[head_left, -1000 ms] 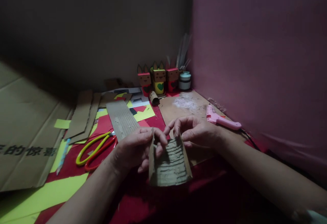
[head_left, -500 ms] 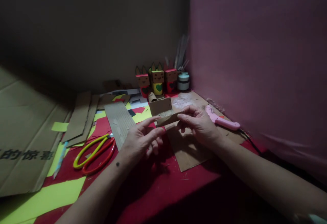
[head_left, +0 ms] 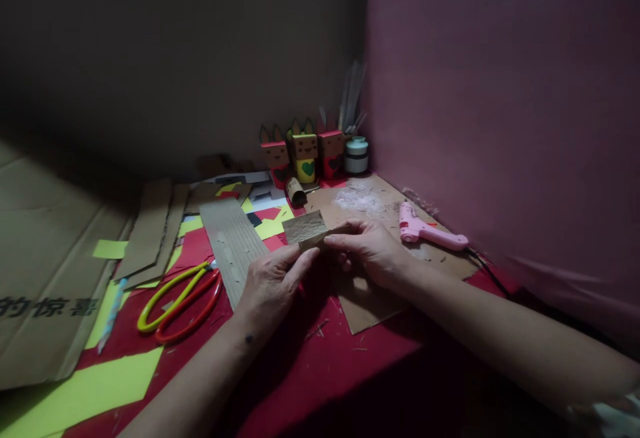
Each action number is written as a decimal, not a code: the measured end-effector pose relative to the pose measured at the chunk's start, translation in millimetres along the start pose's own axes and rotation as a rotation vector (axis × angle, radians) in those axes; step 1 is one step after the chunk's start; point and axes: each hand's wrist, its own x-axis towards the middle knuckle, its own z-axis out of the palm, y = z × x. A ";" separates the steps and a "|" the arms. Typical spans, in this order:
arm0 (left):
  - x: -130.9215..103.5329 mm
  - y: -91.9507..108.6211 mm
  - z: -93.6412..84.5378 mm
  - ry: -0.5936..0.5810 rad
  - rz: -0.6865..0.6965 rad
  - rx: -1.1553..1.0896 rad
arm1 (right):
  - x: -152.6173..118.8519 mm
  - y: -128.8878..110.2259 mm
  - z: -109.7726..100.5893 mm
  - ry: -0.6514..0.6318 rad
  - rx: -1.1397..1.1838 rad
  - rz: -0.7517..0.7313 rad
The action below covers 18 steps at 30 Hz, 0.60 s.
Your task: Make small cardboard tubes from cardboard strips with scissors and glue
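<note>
Scissors [head_left: 181, 305] lie on the red surface [head_left: 280, 385], left of centre in the frame; mid-frame, the left hand [head_left: 270, 281] and right hand [head_left: 367, 248] each pinch the folded cardboard piece [head_left: 306, 228] in their grip

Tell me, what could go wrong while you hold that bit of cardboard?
The bent cardboard might crease or tear where the left hand and right hand pinch it. The pink glue gun lies near the right hand and could get bumped; I can't see whether it's hot. The scissors beside the left hand might get nudged.
</note>
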 end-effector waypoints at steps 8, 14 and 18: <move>5.6 -0.5 4.8 -0.297 -0.598 -0.587 | 3.2 5.9 10.6 0.056 0.046 -0.071; 1.3 4.3 11.8 -0.148 -0.515 -0.626 | 3.7 5.5 11.4 0.069 0.006 0.001; -1.2 6.7 13.3 -0.125 -0.495 -0.624 | 7.1 5.7 8.3 0.103 0.087 0.075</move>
